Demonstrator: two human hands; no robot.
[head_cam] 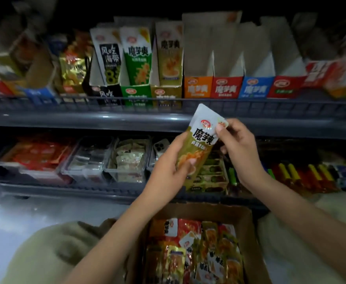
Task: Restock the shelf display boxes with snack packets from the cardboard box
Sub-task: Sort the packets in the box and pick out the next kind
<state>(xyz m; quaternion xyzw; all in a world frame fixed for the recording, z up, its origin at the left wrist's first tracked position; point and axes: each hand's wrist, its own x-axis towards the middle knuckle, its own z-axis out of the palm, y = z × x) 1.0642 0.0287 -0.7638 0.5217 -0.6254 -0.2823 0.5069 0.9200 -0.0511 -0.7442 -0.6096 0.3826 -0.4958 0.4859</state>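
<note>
Fingers of the left hand (168, 169) curl round the lower half of an olive-gold packet (200, 140) printed 魔芋爽, and the right hand (239, 148) pinches its white top corner. The packet is held above the cardboard box (249, 226) of mixed packets, below the gold 魔芋爽 display box (166, 95).

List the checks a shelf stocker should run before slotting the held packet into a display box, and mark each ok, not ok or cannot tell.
1. Grip: the left hand holds the gold packet by its lower half and the right hand pinches its top corner: ok.
2. Matching slot: the gold display box on the upper shelf shows the same design: ok.
3. Room behind that box's front packet: cannot tell.
4. Label facing outward, top up: ok.
5. Orange display box stocked: not ok, it stands empty.
6. Supply: the cardboard box holds many packets: ok.
</note>
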